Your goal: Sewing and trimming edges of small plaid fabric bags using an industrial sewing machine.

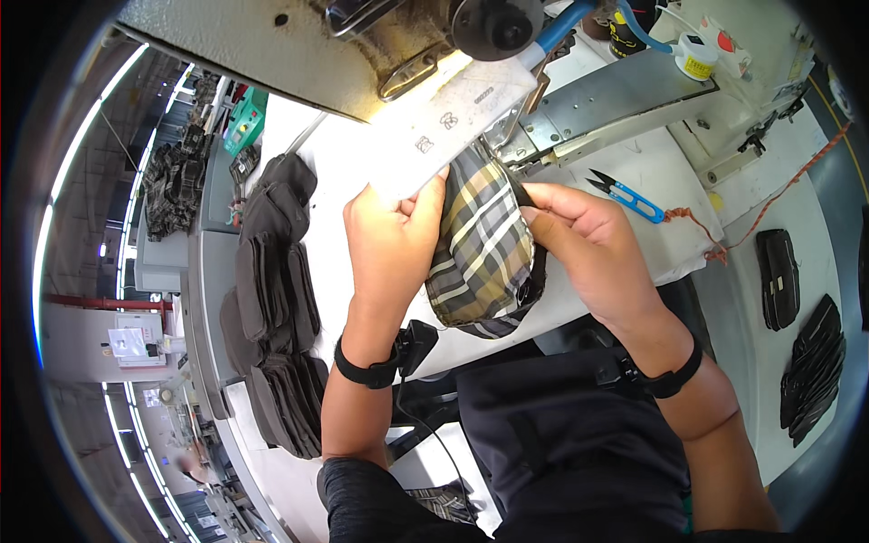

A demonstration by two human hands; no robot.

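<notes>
A curved plaid fabric piece (484,240) in tan, black and white, with a dark edge, lies at the working end of a sewing machine (262,45). My left hand (387,240) is closed at its left edge, the fingertips bent in and partly hidden by the machine's white cover. On the other side my right hand (593,249) pinches the dark right edge between thumb and fingers. The upper end of the fabric runs in by the metal plate (579,113); the needle cannot be made out. The lower end hangs toward me over the white table's edge.
Blue thread snips (629,197) lie right of my right hand, tied to an orange cord (778,208). Stacks of dark fabric pieces (262,285) line the table's left side. More black pieces (813,371) lie at far right. A white-and-yellow spool (695,56) stands at the back.
</notes>
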